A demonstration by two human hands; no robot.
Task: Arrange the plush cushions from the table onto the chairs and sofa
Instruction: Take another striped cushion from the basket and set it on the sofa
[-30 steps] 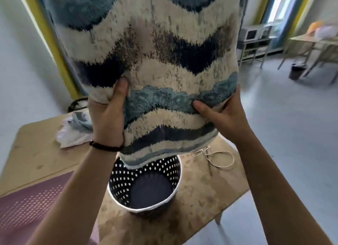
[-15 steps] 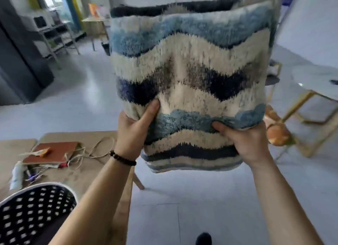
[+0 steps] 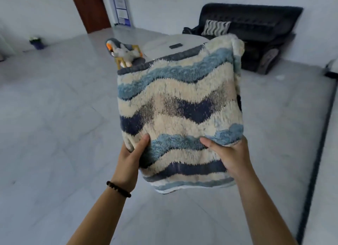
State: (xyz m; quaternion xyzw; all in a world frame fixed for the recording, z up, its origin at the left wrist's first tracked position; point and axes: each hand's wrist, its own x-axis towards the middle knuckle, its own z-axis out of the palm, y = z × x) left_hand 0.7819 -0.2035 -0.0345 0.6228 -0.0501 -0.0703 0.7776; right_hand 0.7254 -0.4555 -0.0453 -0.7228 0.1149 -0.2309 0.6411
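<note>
Cushion (image 3: 180, 107), square plush, blue-cream wavy stripes: likely soft, light, squashy. Left grip (image 3: 130, 158), right grip (image 3: 232, 156) pinch lower sides.

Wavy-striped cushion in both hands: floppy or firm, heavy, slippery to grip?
Probably soft but self-supporting: the cushion stands upright above the left hand and right hand, which grip only its lower part, with little sag. Likely light for its size, being held out from the bottom. The shaggy pile dents where gripped, so slipping seems unlikely.
</note>
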